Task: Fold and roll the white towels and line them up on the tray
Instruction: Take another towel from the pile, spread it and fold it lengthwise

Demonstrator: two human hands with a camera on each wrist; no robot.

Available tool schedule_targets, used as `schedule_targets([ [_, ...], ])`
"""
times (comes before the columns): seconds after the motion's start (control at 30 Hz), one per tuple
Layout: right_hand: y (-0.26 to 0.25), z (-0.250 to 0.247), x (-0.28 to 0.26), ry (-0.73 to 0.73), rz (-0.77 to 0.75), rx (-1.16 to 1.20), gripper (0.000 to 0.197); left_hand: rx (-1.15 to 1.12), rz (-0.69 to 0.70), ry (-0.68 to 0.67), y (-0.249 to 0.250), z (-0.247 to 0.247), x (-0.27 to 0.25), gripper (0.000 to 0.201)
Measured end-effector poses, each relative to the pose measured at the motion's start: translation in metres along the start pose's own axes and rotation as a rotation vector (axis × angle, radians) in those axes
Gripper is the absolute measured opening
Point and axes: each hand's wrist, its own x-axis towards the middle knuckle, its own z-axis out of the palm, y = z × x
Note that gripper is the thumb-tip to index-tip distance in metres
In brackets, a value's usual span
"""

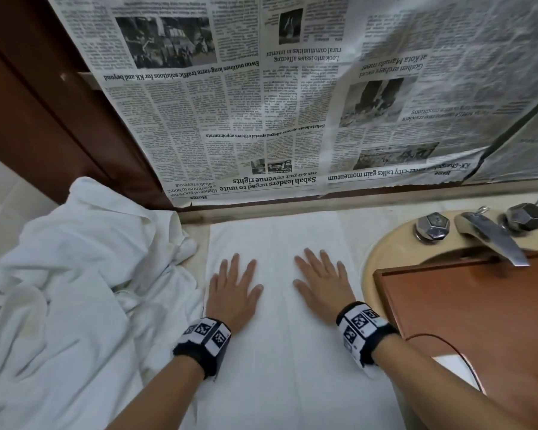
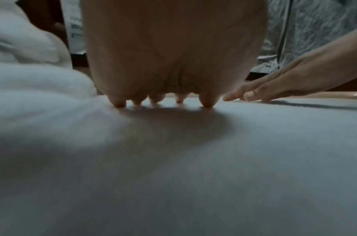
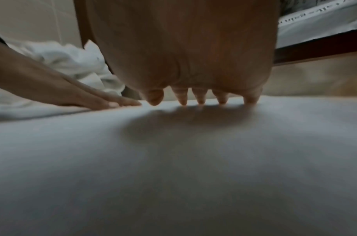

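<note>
Left hand (image 1: 232, 285) and right hand (image 1: 323, 282) lie flat, fingers straight, on a towel (image 1: 280, 352) at frame centre; tray (image 1: 466, 308) lower right.

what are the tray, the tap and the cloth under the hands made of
Tray: looks like reddish-brown wood or wood laminate, smooth with a dull sheen and a raised rim; which of the two cannot be told.
Tap: metal, apparently chromed, with bright reflections on the spout and faceted knobs.
Flat towel: white woven cloth, probably cotton; matte, with faint lengthwise creases. Left hand and right hand rest flat on it.
</note>
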Motion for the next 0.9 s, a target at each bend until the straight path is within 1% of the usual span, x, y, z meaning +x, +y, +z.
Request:
schedule_targets([
  [0.1, 0.013, 0.0, 0.003, 0.0, 0.124, -0.017, 0.06, 0.019, -0.04, 0.004, -0.004, 0.002, -0.002, 0.084],
  [0.17, 0.017, -0.003, 0.002, 0.012, 0.212, -0.001, 0.062, -0.006, -0.066, 0.002, -0.002, -0.001, -0.003, 0.087],
  [0.2, 0.014, -0.004, 0.002, 0.018, 0.208, 0.008, 0.063, -0.02, -0.081, 0.018, 0.001, -0.004, -0.002, 0.088],
  [0.27, 0.003, -0.002, 0.002, 0.046, 0.121, -0.005, 0.068, -0.051, -0.106, 0.054, 0.012, -0.008, 0.002, 0.088],
  [0.3, -0.004, 0.0, 0.003, 0.06, 0.068, -0.031, 0.074, -0.06, -0.106, 0.057, 0.019, -0.009, 0.006, 0.084],
  [0.33, -0.012, 0.003, 0.004, 0.057, 0.026, -0.055, 0.079, -0.06, -0.095, 0.045, 0.026, -0.008, 0.008, 0.076],
  [0.37, -0.017, 0.006, 0.006, 0.047, 0.003, -0.066, 0.079, -0.056, -0.081, 0.027, 0.033, -0.006, 0.01, 0.066],
  [0.4, -0.021, 0.009, 0.009, 0.033, -0.001, -0.061, 0.074, -0.051, -0.064, 0.013, 0.039, -0.006, 0.014, 0.058],
  [0.47, -0.022, 0.009, 0.016, 0.009, 0.005, -0.051, 0.064, -0.045, -0.062, 0.002, 0.043, -0.007, 0.022, 0.054],
  [0.5, -0.018, 0.007, 0.021, 0.002, 0.01, -0.051, 0.062, -0.044, -0.082, 0.002, 0.038, -0.01, 0.029, 0.054],
  [0.57, -0.003, -0.003, 0.03, -0.004, 0.047, -0.032, 0.06, -0.064, -0.167, 0.002, 0.02, -0.018, 0.043, 0.055],
  [0.67, 0.031, -0.021, 0.041, 0.011, 0.205, -0.009, 0.061, -0.106, -0.257, 0.016, -0.02, -0.029, 0.062, 0.062],
  [0.73, 0.04, -0.028, 0.043, 0.039, 0.282, 0.013, 0.062, -0.106, -0.318, 0.074, -0.035, -0.036, 0.064, 0.068],
  [0.77, 0.038, -0.028, 0.043, 0.053, 0.271, 0.015, 0.062, -0.105, -0.319, 0.083, -0.036, -0.037, 0.064, 0.068],
  [0.83, 0.022, -0.025, 0.041, 0.049, 0.154, 0.001, 0.062, -0.111, -0.28, 0.042, -0.03, -0.037, 0.063, 0.063],
  [0.9, 0.006, -0.018, 0.037, 0.012, 0.07, 0.017, 0.061, -0.13, -0.288, 0.031, -0.025, -0.034, 0.059, 0.059],
])
